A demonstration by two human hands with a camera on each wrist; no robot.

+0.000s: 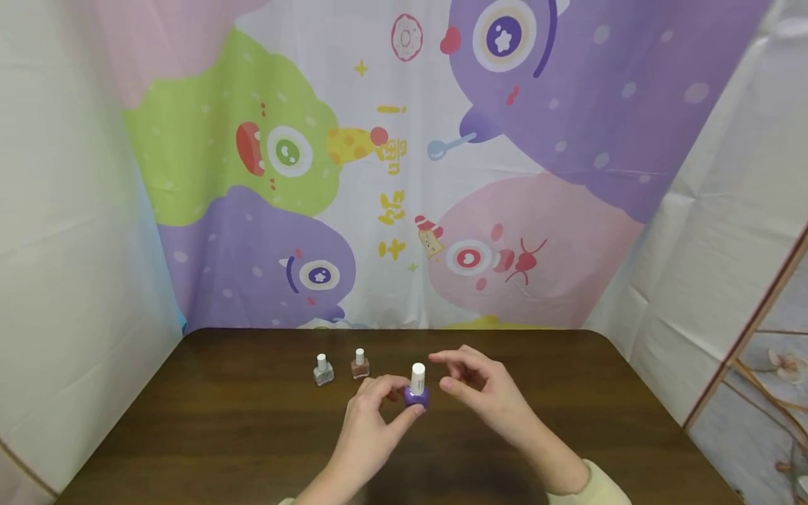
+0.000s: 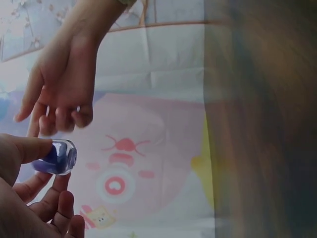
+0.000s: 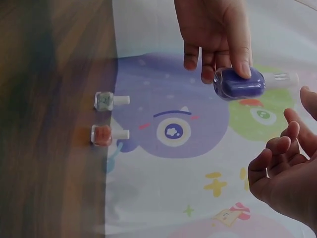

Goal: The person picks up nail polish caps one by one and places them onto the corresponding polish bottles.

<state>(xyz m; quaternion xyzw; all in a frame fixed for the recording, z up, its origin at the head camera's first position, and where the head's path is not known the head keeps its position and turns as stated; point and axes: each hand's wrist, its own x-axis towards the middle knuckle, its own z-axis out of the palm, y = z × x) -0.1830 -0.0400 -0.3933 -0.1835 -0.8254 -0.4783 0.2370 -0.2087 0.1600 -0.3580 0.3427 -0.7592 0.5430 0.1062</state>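
Note:
My left hand (image 1: 371,421) pinches a nail polish bottle (image 1: 416,397) by its glass body, thumb on the near side. The polish is purple and the tall white cap points up, as the head view shows. In the right wrist view the purple bottle (image 3: 240,84) lies across the frame with the left thumb on its glass. Just right of the cap is my right hand (image 1: 489,389), apart from it, fingers loosely bent and holding nothing. The same right hand (image 2: 67,74) shows in the left wrist view with its fingers close to the bottle (image 2: 60,157).
Two more nail polish bottles stand upright on the dark wooden table (image 1: 208,421), left of the hands: a greyish glittery one (image 1: 323,373) and a reddish-brown one (image 1: 360,366). A cartoon-printed curtain (image 1: 404,294) hangs behind the table's far edge.

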